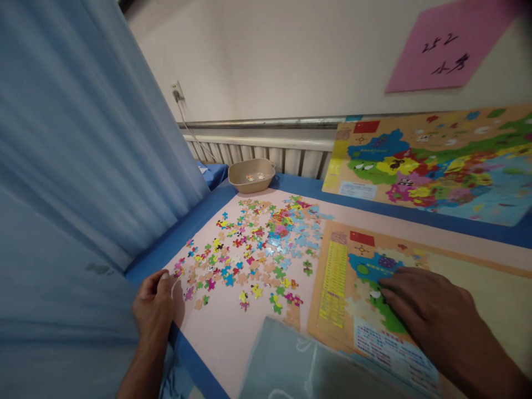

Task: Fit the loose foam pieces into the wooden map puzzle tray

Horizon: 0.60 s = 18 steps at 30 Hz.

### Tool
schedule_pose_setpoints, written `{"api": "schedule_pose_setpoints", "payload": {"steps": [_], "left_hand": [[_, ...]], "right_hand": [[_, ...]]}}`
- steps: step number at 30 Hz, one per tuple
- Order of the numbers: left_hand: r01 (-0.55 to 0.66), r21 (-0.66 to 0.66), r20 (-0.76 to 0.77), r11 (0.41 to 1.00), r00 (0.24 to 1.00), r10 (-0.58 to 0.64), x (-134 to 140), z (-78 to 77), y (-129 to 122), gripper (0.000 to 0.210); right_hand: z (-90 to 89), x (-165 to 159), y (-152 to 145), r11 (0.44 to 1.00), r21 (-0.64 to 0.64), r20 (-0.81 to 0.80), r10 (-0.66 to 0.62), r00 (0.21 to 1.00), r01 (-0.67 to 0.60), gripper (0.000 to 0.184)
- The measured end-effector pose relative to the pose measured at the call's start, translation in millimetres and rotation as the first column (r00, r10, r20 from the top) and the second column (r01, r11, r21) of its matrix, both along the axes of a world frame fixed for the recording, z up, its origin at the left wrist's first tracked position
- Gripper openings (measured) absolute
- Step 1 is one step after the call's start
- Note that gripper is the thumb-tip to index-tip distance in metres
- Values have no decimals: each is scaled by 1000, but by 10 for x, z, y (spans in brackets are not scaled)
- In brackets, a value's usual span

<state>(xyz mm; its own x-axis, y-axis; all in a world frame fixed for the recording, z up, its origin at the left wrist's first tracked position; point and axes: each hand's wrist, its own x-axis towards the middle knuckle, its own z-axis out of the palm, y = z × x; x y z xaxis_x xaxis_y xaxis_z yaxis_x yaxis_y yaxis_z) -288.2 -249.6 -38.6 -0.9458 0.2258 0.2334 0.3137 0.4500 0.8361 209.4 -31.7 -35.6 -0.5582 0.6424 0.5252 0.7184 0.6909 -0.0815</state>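
Over the jigsaw board (332,327) at the right, my right hand (432,310) lies with its fingers stretched out, fingertips on the joined blue and green pieces. Its thumb is mostly hidden, and the palm covers part of the board. The board's left side is filled with a yellow text panel, a red flag and map pieces; bare backing (486,293) shows further right. My left hand (155,299) is at the table's left edge, fingers curled and thumb against the forefinger; I cannot make out anything in it. Many loose puzzle pieces (228,277) lie spread between the hands.
A beige basket (249,185) with a few pieces stands at the back. A finished map picture (374,166) leans by the radiator (291,160). A grey-blue sheet-like object (286,360) overlaps the board's front. A blue curtain (83,166) hangs at the left.
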Motion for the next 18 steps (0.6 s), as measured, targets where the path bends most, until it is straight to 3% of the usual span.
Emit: {"api": "schedule_pose_setpoints", "payload": {"steps": [3,5,10,14,18], "left_hand": [[22,-18,-75,1000,997,-23,91,32,7,36],[108,-50,-208,993,971,-116,209,65,42,32],[386,-219,-506,896,740,-442,544,135,174,22],[508,-366,-521,780,583,-624,741,197,216,14],[557,-409,-461,723,557,-690,897,257,217,15]], "right_hand": [[5,-4,-14,1000,-14,-11,-12,1000,12,64],[14,-13,-17,1000,-6,-15,1,1000,-1,62],[13,-26,-4,998,60,-20,13,1000,-12,60],[4,-38,4,998,55,-27,19,999,-17,61],[4,-41,-5,1000,24,-36,13,999,-12,61]]}}
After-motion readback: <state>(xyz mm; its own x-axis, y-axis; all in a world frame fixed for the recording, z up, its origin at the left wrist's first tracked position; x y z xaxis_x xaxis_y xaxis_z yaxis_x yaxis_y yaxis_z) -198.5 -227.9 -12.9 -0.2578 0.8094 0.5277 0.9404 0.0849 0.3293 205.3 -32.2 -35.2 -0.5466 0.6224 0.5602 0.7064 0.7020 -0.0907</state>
